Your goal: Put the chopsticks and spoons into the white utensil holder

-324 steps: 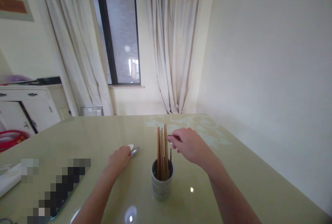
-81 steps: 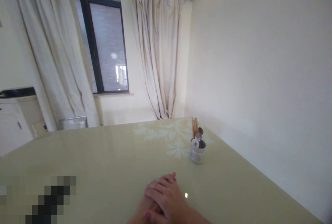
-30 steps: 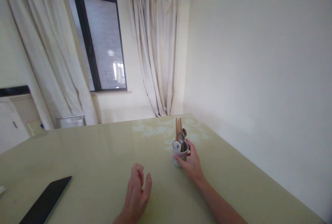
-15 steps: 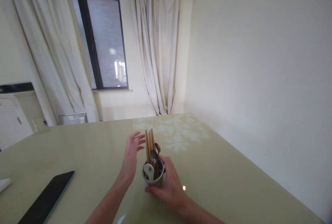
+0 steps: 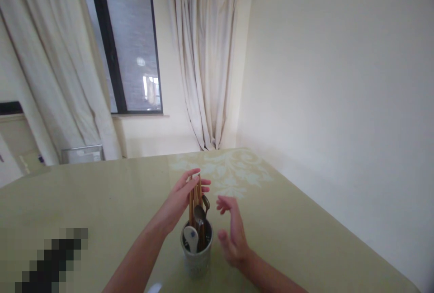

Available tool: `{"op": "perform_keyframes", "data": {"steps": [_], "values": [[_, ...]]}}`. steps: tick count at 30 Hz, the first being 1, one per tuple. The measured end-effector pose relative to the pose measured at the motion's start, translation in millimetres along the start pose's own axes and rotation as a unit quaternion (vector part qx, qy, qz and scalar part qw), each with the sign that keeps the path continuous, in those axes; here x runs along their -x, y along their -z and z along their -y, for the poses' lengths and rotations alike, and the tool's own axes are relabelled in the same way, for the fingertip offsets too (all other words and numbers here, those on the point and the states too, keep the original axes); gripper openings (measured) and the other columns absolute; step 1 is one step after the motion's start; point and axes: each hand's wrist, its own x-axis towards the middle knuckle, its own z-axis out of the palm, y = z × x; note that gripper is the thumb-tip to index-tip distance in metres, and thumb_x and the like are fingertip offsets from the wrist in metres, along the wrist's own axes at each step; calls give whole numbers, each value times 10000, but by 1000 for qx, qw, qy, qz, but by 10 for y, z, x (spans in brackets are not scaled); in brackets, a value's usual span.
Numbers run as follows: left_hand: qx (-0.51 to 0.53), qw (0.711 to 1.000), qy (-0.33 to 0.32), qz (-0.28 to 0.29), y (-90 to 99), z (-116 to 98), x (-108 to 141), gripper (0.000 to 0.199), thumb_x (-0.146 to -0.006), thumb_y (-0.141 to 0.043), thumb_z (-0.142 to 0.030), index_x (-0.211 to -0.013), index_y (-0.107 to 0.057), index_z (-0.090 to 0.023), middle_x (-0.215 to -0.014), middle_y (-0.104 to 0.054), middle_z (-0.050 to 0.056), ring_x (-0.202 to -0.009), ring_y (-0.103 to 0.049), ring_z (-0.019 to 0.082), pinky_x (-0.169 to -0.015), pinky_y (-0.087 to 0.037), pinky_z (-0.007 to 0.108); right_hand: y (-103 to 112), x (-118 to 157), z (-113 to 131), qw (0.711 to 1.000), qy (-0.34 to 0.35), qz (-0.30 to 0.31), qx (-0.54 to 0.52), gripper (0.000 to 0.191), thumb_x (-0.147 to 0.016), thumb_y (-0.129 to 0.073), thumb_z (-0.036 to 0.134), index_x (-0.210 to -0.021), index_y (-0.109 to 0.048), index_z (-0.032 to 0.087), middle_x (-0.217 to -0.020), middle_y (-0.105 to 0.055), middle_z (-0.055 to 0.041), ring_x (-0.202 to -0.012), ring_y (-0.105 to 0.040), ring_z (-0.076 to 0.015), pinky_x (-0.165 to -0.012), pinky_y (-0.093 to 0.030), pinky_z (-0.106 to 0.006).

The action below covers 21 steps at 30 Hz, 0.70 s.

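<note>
A grey-green cup (image 5: 197,262) stands upright near the front of the table. In it are wooden chopsticks (image 5: 191,209), a white ceramic spoon (image 5: 191,239) and dark metal spoons (image 5: 200,214). My left hand (image 5: 179,200) is at the upper ends of the chopsticks, its thumb in front and its fingers reaching behind them; whether it grips them is unclear. To the right of the cup, my right hand (image 5: 233,234) is apart from it, with thumb and fingers spread and nothing between them.
The pale green table (image 5: 111,202) has a white floral pattern at its far right corner. A dark, pixelated object (image 5: 54,261) lies at the front left. Behind the table are curtains (image 5: 210,58), a window (image 5: 132,44) and a chair back (image 5: 83,154); a wall borders the right side.
My right hand has let go of the cup and moved right. My left hand has moved right onto the chopsticks. The cup appears lower in view.
</note>
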Motion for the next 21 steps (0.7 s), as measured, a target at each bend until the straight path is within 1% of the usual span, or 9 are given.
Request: {"op": "perform_keyframes", "data": {"steps": [2, 3, 4, 6, 8, 10, 13, 17, 21], "values": [[-35, 999, -5, 14, 22, 2, 4, 531, -894, -753, -526, -1298, -630, -204, -1142, -787, 121, -989, -736, 242, -845, -544, 349, 34, -347, 123, 997, 12, -79, 11, 461, -1063, -409, 562, -1368, -519, 235, -1170, -612, -111, -978, -615, -252, -869, -532, -424], [-49, 998, -7, 25, 30, -6, 8, 512, -894, -757, -521, -1274, -654, -193, -1134, -788, 122, -1002, -732, 245, -857, -545, 350, 49, -556, 202, 995, -5, -98, 18, 365, -1068, -453, 487, -1301, -564, 230, -1124, -631, -95, -960, -619, -234, -872, -528, -403], [-61, 997, -7, 37, 34, -18, 12, 495, -889, -768, -511, -1246, -678, -180, -1109, -792, 122, -1003, -730, 248, -862, -545, 348, 60, -772, 285, 995, -26, -88, 24, 292, -1056, -513, 433, -1236, -608, 223, -1073, -657, -79, -942, -630, -219, -865, -524, -379], [-81, 995, -7, 57, 35, -45, 21, 465, -872, -795, -489, -1190, -716, -158, -1030, -798, 112, -974, -726, 244, -849, -542, 333, 68, -1160, 430, 998, -61, -16, 30, 218, -1019, -594, 373, -1130, -684, 208, -936, -697, -41, -861, -642, -190, -810, -520, -333], [-95, 994, -12, 60, 34, -64, 27, 431, -860, -809, -481, -1121, -746, -144, -928, -792, 90, -898, -720, 228, -807, -532, 310, 52, -1409, 509, 994, -96, 52, 25, 171, -989, -645, 336, -1052, -733, 204, -923, -728, -29, -799, -643, -164, -731, -515, -292], [-106, 992, -15, 61, 42, -65, 25, 392, -863, -801, -496, -1020, -766, -138, -856, -775, 71, -813, -704, 209, -761, -517, 292, 13, -1493, 510, 991, -104, 78, 32, 119, -963, -679, 287, -984, -756, 200, -906, -730, -25, -755, -637, -148, -682, -506, -272], [-121, 989, -22, 78, 69, -52, 12, 375, -874, -783, -510, -900, -771, -136, -849, -769, 70, -782, -687, 198, -747, -503, 278, -46, -1430, 425, 987, -95, 106, 72, 65, -929, -728, 236, -944, -777, 197, -910, -704, -28, -713, -619, -134, -656, -502, -267], [-144, 986, -34, 79, 56, -77, 25, 353, -873, -784, -503, -886, -785, -150, -854, -775, 67, -815, -694, 212, -770, -513, 283, -36, -1360, 368, 980, -79, 170, 72, 87, -953, -724, 222, -906, -794, 200, -856, -694, -16, -689, -615, -128, -646, -500, -261], [-141, 985, -39, 92, -41, -174, 96, 361, -879, -767, -522, -874, -794, -162, -834, -784, 72, -838, -709, 236, -805, -551, 318, 14, -1413, 451, 981, -64, 172, 63, 119, -956, -721, 193, -872, -805, 207, -824, -709, -11, -743, -646, -147, -696, -509, -278]]}}
